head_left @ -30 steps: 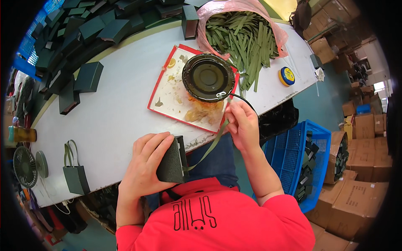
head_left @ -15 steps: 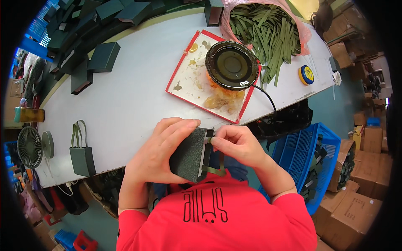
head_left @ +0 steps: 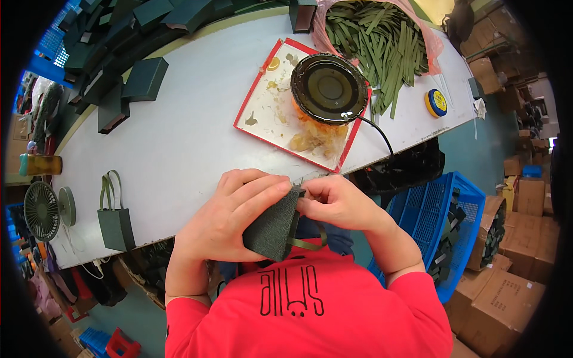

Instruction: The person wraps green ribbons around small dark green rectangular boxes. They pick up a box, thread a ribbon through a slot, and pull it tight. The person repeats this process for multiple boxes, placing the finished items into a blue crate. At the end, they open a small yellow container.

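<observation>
Head view: a box (head_left: 270,230) with a strap (head_left: 310,245) is grasped by the left hand (head_left: 230,212). Its far end is touched by the right hand (head_left: 334,203), whose grip cannot be told.

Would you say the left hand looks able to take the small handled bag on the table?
Probably not as things stand: the left hand holds the dark green box, though nothing seems to block the way to the handled bag.
</observation>
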Tool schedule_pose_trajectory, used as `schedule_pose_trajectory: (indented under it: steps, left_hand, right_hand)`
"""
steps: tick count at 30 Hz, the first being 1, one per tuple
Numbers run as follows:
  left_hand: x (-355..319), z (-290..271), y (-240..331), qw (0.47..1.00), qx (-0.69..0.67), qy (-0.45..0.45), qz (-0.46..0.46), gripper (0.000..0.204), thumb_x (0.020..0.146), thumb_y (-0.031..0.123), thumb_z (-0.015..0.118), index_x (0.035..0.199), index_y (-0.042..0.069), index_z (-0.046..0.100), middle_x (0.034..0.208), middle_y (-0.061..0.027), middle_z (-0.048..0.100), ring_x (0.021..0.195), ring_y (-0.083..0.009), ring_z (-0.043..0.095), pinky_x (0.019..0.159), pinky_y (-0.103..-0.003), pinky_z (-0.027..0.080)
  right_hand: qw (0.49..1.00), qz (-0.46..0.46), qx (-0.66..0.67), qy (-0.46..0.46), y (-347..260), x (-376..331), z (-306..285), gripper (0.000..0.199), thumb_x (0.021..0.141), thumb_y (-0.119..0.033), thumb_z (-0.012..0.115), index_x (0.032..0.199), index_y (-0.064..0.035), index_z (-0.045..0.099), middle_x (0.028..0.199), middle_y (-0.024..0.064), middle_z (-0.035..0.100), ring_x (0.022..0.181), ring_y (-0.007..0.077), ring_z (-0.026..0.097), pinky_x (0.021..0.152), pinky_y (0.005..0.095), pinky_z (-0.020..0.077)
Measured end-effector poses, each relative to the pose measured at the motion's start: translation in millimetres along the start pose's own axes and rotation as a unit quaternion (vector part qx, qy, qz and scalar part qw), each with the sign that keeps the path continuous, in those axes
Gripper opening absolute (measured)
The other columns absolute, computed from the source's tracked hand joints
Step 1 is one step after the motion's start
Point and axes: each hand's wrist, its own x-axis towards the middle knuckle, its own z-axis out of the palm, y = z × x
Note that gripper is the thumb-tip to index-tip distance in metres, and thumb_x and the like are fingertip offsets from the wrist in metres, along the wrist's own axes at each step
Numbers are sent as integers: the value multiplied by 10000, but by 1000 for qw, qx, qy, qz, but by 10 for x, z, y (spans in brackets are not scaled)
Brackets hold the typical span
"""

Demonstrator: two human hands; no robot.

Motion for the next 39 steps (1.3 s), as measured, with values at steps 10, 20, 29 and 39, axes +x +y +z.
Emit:
schedule_pose_trajectory:
  steps: [10, 20, 29, 39]
  left_hand:
    - [5, -23, -17, 999, 50, -10, 5, 952, 545, 171, 897, 1390, 49, 477, 1347, -175, 583, 1196, -386, 531, 1004, -480, 449]
    - [-54, -31, -40, 999, 38, -4, -26, 958, 551, 183, 901, 1395, 38, 471, 1373, -168, 566, 1222, -394, 513, 1017, -471, 449]
    - [14, 22, 105, 996, 70, -57, -13, 862, 530, 182, 849, 1336, 67, 564, 1349, -105, 577, 1212, -323, 525, 1047, -494, 391]
    - [-102, -62, 65, 981, 171, -32, -82, 901, 478, 216, 896, 1327, 147, 602, 1365, -149, 514, 1230, -372, 483, 1056, -529, 365]
  right_hand:
    - [998, -53, -19, -20, -8, -7, -78, 275, 994, -233, 606, 894, 10, 689, 719, -17, 622, 678, 36, 492, 599, 240, 412]
    - [939, -181, 99, 274, 157, -111, 167, 121, 948, -54, 694, 1052, 5, 672, 898, 22, 704, 755, 30, 593, 692, 198, 486]
    - [976, -130, -101, 142, 146, -71, 225, 229, 858, -175, 733, 838, 19, 613, 745, 99, 568, 661, 163, 557, 592, 323, 449]
    - [982, -139, 51, 117, 148, -204, 42, 254, 967, -156, 651, 1172, -6, 655, 939, 65, 649, 713, 111, 611, 643, 296, 514]
